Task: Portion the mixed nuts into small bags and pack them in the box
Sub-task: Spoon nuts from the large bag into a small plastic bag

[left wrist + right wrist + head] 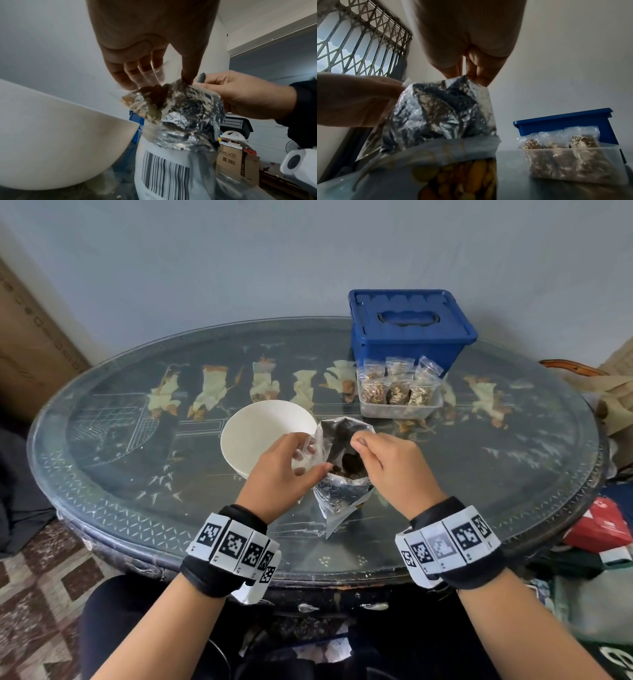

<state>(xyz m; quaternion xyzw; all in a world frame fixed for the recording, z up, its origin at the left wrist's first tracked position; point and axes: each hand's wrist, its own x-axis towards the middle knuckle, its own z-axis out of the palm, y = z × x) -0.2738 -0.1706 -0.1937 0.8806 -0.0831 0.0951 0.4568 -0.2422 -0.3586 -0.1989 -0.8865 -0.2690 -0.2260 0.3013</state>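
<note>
The big foil nut bag (342, 494) (188, 115) (440, 111) stands open on the table near the front edge, with dark nuts showing inside. My left hand (310, 455) (159, 81) holds a small clear bag (320, 443) (147, 102) against the foil bag's left rim; a few nuts lie in it. My right hand (359, 443) (467, 75) pinches the foil bag's right rim between thumb and fingers. A clear tub (399, 402) (573, 162) behind holds several filled small bags. The blue box (407, 326) (565, 121) stands behind it, lid shut.
An empty white bowl (267, 436) (51, 135) sits just left of the foil bag, touching my left hand's side. The oval glass-topped table (137, 457) backs onto a wall. A red packet (599, 525) and other clutter lie off its right edge.
</note>
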